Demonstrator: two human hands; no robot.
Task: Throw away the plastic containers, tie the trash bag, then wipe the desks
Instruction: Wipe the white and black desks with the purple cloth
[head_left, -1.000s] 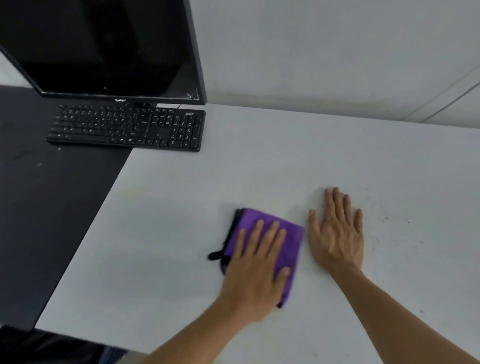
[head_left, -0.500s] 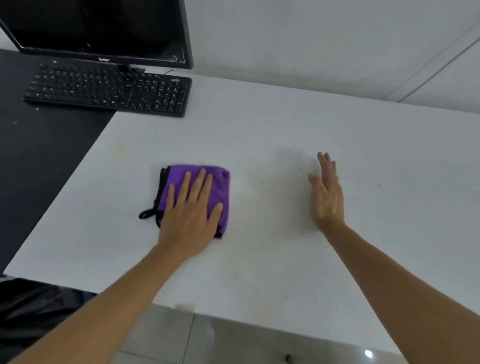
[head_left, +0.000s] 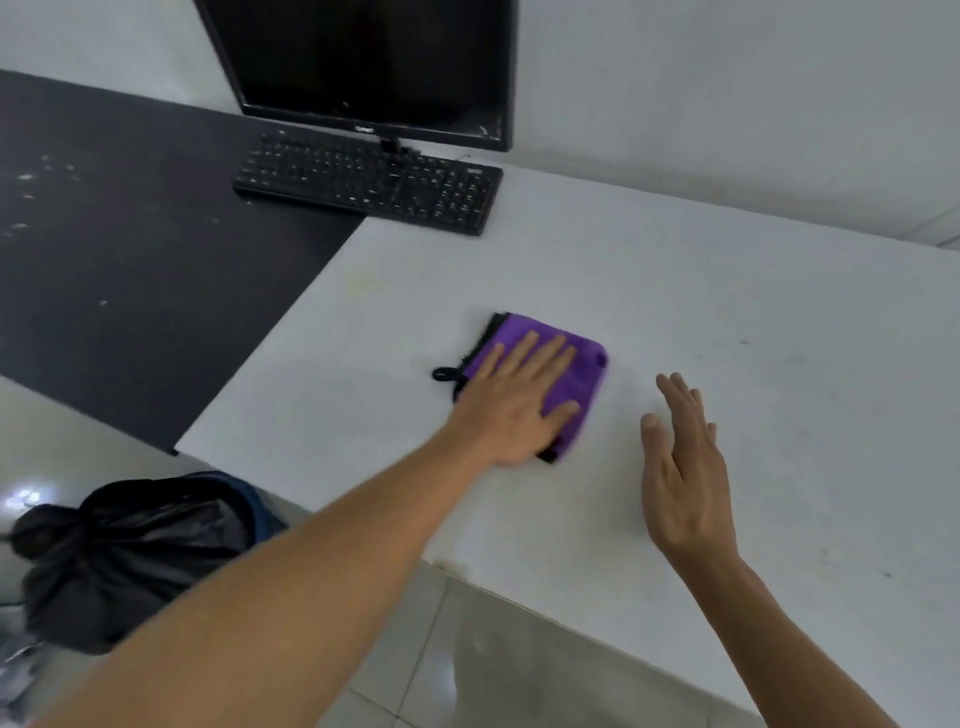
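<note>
A soft, folded purple cloth (head_left: 584, 364) with black edging and a small black loop lies at the centre of the frame on the smooth, matte white worktop (head_left: 727, 291). The left hand (head_left: 519, 400) lies flat on it with fingers straight and spread. The right hand (head_left: 685, 467) is released, fingers straight and together, just right of the cloth; whether it touches the surface cannot be told. At the lower left, a crinkled, glossy black trash bag (head_left: 130, 551) sits bunched on the shiny pale tiled floor (head_left: 405, 654). A speckled black worktop (head_left: 130, 249) adjoins at the upper left, and a black keyboard (head_left: 369, 184) straddles both below a dark monitor (head_left: 374, 62) against a plain white wall (head_left: 727, 78).
</note>
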